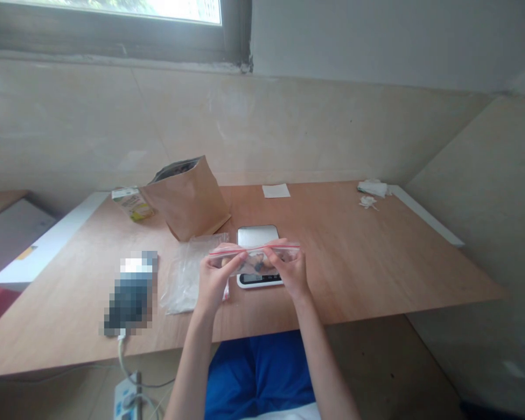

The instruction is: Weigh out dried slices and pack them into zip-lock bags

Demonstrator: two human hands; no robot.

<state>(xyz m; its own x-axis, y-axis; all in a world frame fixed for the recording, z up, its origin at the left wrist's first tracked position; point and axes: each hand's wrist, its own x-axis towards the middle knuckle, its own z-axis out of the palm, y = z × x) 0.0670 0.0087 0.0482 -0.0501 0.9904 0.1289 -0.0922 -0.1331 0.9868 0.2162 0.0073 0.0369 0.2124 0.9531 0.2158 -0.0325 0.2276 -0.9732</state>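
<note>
Both hands hold a clear zip bag (pixel 258 263) with a red line along its top edge; small brownish and dark pieces show through the plastic. My left hand (pixel 216 273) pinches the strip on the left side, thumb pointing inward. On the right side my right hand (pixel 292 269) grips the same strip with its thumb and fingers. Below the bag lies a white kitchen scale (pixel 257 234) with a silver plate and a small display, partly covered by the bag and hands. Beside my left hand, a stack of clear plastic bags (pixel 181 280) rests flat on the table.
A brown paper pouch (pixel 196 198) stands open at the back left, beside a small carton (pixel 133 204). A blurred dark device (pixel 131 294) with a cable lies left. White paper (pixel 276 191), a tissue pack (pixel 373 188) and a crumpled tissue (pixel 368 202) lie farther back. A power strip (pixel 126 398) is below the edge.
</note>
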